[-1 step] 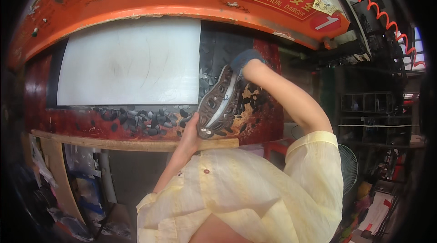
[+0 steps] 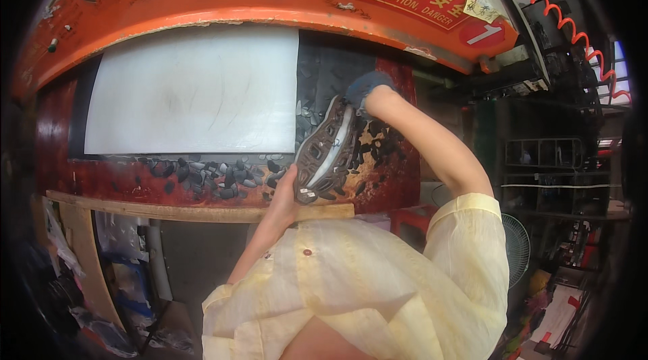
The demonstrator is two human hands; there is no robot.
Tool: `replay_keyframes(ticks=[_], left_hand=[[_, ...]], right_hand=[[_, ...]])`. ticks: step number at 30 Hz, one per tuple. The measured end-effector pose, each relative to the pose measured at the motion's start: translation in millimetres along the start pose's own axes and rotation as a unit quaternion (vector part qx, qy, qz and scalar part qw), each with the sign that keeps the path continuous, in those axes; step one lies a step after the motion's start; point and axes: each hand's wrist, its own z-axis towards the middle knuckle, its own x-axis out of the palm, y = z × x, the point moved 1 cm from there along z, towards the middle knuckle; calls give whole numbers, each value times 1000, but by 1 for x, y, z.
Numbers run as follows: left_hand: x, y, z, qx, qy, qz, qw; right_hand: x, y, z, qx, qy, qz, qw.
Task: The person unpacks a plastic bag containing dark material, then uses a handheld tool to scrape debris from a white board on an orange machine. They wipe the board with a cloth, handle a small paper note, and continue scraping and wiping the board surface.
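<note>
A dark brown, shoe-shaped piece point(image 2: 312, 154) with several cut-out openings and a pale strip along its middle is tilted over the work surface. My left hand point(image 2: 286, 192) grips its near end, the thumb along the left side and the other fingers mostly hidden. At the far end is my right hand point(image 2: 368, 89) in a blue-grey glove, against or very near the piece; its fingers are hidden and smeared. Small black scraps point(image 2: 229, 178), many of them oval, lie around and beneath the piece.
A white board point(image 2: 192, 93) covers much of the dark red bed point(image 2: 54, 114), left of the piece. The orange machine beam point(image 2: 236, 6), with green and red buttons, spans the back. A wooden rail point(image 2: 196, 213) runs along the front edge. A fan point(image 2: 516, 251) stands at right.
My right hand has shifted slightly right, away from the far end of the piece. My left hand and the piece have barely moved.
</note>
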Motion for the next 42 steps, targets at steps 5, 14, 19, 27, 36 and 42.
replay_keyframes(ticks=[5, 14, 19, 27, 36, 42], left_hand=[[7, -4, -4, 44, 0, 49, 998], [23, -15, -3, 78, -4, 96, 992], [18, -23, 0, 11, -39, 9, 999], [7, -10, 6, 11, -67, -18, 998], [1, -5, 8, 3, -85, -53, 995], [21, -8, 4, 19, -95, -22, 995]], right_hand=[[21, -14, -46, 77, -112, 104, 985], [65, 1, -81, 104, -147, 388, 904], [64, 8, -140, 114, -273, 259, 920], [105, -30, -109, 194, -183, 306, 914], [109, -42, -71, 130, -105, 275, 947], [85, -33, -39, 117, -47, 125, 984]])
